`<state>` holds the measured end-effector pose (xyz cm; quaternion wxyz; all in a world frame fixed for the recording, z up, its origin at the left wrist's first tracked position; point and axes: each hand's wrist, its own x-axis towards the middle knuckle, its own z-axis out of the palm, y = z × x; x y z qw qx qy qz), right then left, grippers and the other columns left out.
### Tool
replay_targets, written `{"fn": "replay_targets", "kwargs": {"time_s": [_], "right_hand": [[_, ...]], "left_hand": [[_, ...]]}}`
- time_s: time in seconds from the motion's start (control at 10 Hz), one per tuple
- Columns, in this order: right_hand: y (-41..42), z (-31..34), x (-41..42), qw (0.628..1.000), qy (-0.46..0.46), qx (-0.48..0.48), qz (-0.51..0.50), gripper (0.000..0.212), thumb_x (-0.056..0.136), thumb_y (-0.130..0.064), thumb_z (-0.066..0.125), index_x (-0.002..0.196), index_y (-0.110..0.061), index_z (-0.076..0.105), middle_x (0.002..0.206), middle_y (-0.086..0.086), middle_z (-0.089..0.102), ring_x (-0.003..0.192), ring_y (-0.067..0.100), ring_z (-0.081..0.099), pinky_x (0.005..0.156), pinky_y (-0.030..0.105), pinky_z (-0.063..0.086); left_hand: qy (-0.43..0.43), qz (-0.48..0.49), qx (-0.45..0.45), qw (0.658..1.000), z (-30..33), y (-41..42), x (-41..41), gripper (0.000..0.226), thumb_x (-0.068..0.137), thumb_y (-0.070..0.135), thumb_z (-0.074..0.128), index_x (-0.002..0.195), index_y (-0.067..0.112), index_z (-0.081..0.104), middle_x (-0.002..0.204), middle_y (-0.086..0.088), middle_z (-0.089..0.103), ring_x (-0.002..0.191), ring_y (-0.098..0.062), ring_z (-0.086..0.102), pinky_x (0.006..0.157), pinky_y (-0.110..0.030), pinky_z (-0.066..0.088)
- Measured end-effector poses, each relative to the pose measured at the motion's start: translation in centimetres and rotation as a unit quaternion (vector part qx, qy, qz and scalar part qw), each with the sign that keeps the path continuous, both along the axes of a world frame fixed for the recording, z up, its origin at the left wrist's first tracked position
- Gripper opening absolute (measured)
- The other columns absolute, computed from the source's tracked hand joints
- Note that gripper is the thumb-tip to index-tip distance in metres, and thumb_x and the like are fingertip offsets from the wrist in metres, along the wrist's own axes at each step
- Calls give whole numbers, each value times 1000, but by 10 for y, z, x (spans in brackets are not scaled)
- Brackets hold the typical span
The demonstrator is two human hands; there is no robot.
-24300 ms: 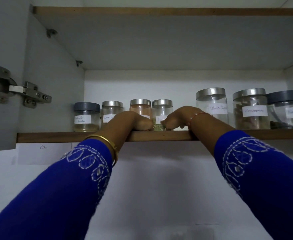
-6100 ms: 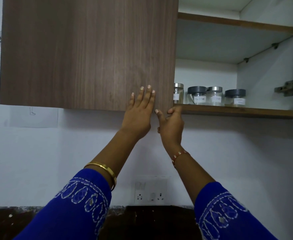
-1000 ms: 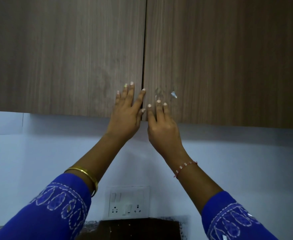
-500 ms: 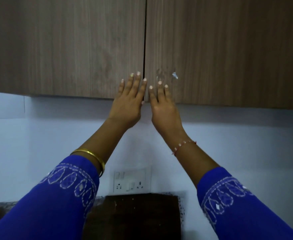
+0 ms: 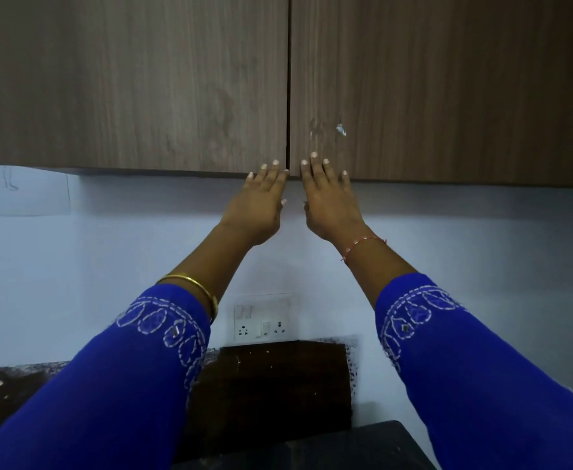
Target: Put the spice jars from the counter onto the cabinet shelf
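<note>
Left hand (image 5: 259,201): just left of centre frame, fingers straight and close together, tips lying at the bottom corner of the left cabinet door (image 5: 129,83); it holds nothing
Right hand (image 5: 329,198): just right of centre, fingers straight and slightly fanned, tips on the bottom corner of the right cabinet door (image 5: 444,86); it holds nothing either
Why the hands sit there: both meet at the seam where the two doors join, the spot where a flat push seats both doors at once, so this reads as a closing press and not a grip
Doors: both shut, filling the upper half of the frame, only a thin dark gap running down between them
Spice jars: none in view; the shelf is hidden behind the closed doors, so I judge the jars are inside but cannot confirm it
Counter (image 5: 14,385): dark speckled strip at lower left, with a darker slab (image 5: 278,385) at lower centre below the hands; no jar visible on the part that shows
Wall (image 5: 108,259): pale, across the middle band, carrying a white switch and socket plate (image 5: 261,320) between the forearms
Sleeves: blue with white stitching, rising from both lower corners; a gold bangle (image 5: 193,286) on the left wrist, a red thread (image 5: 363,247) on the right
Stage: seemingly at the very end, with only letting go of the doors left
</note>
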<state>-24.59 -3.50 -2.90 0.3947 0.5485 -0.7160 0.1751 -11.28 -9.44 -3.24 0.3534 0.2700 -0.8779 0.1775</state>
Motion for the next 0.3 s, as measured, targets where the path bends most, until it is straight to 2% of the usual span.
{"fn": "replay_targets", "kwargs": {"time_s": [0.3], "right_hand": [[31,-4,9,1000,12,-7,-10,66,100,-30,34,149,-5,-1,159,15,-4,147,29,-3,119,48,3]], "left_hand": [[59,-31,-5,998,-5,10,18,53,100,22,26,148,7,10,158,-13,3,147,-25,0,119,-36,-1]]}}
